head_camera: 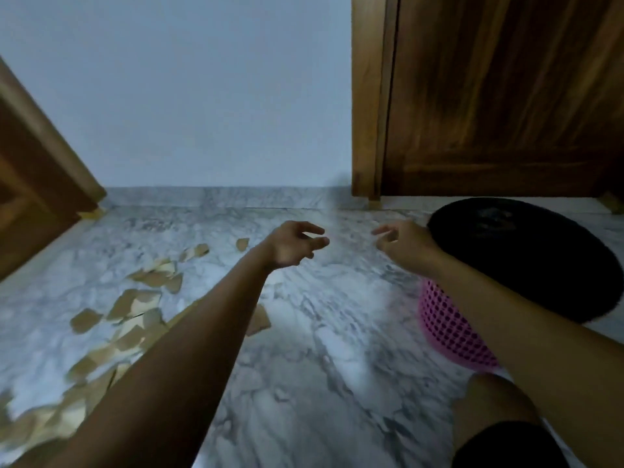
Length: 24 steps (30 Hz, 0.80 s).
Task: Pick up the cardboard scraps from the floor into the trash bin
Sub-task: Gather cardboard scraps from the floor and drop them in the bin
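Note:
Several brown cardboard scraps (135,305) lie scattered over the marble floor (320,349) at the left, from the far middle down to the near left corner. A pink perforated trash bin (449,325) lined with a black bag (526,258) stands at the right. My left hand (297,243) hovers above the floor in the middle, fingers loosely curled and holding nothing. My right hand (401,239) is stretched out beside the bin's black rim, fingers relaxed and empty. One scrap (260,320) lies partly hidden under my left forearm.
A pale wall (202,96) with a marble skirting runs across the back. A wooden door (506,96) closes the right side and a wooden door frame (40,170) slants in at the left. My knee (496,410) shows at the bottom right.

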Motion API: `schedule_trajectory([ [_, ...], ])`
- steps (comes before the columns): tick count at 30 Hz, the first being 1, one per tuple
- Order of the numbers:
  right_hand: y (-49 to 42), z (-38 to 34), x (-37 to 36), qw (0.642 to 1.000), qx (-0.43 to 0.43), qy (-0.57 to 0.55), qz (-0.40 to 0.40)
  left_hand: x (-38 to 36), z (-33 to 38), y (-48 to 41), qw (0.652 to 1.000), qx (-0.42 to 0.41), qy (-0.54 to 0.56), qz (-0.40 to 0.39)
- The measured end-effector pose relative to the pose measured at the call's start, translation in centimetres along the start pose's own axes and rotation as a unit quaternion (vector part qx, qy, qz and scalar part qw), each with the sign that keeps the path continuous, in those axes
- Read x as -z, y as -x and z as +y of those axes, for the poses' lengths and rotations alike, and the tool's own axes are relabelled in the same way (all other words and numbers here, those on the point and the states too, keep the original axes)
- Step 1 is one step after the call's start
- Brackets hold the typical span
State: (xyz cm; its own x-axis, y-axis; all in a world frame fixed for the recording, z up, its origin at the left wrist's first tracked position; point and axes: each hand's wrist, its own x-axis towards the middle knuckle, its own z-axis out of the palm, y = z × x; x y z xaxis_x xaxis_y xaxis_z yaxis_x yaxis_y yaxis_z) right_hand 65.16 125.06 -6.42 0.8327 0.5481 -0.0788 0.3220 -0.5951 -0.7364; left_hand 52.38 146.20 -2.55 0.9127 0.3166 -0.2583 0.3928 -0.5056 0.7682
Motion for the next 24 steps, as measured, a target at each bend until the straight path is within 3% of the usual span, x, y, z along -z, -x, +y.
schedule_trajectory([
  [6, -0.3, -9.8, -13.5, 0.991, 0.056, 0.018, -0.12, 10.1, -12.7, 7.4, 0.991, 0.1, 0.021, 0.083],
  [12, 0.3, -17.4, -26.8, 0.969, 0.094, 0.089, -0.208, 15.8, -24.9, 14.2, 0.979, 0.169, 0.027, 0.106],
  [18, -1.1, -20.1, -35.4, 0.944, 0.081, 0.194, -0.253, 18.0, -32.9, 16.5, 0.972, 0.204, 0.035, 0.11],
  [24, -3.9, -16.7, -39.1, 0.944, 0.021, 0.214, -0.25, 16.3, -37.5, 12.5, 0.968, 0.223, 0.044, 0.106],
])
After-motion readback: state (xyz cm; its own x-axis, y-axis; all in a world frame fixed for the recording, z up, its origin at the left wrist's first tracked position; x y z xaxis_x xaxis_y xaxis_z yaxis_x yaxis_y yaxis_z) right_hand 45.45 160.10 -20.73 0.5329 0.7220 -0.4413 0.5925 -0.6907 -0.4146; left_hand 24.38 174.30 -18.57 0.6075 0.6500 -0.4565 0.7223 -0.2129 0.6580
